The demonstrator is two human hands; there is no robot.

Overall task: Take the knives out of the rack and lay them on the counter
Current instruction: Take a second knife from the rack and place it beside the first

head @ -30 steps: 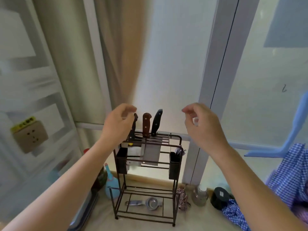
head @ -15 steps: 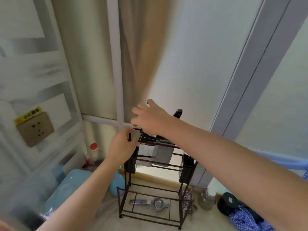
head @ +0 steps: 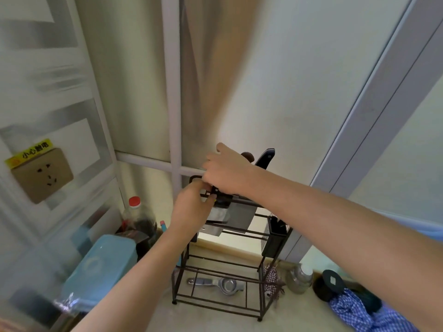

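Note:
A dark wire rack stands on the pale counter against the window. Three knives sit in its top slots. A black handle and a brown handle stick up at the right, and wide steel blades hang below the rails. My right hand reaches across and is closed over the leftmost knife's black handle, hiding most of it. My left hand is just below, its fingers pinched on the rack's top left rail, touching the right hand.
A black utensil cup hangs on the rack's right side, and a metal squeezer lies under the rack. A red-capped bottle and a blue box stand at the left. A metal jar and a checked cloth are at the right.
My right hand swung left across the rack and closed on the leftmost knife's handle. My left hand dropped from that handle to the rack's top rail. The view shifted left.

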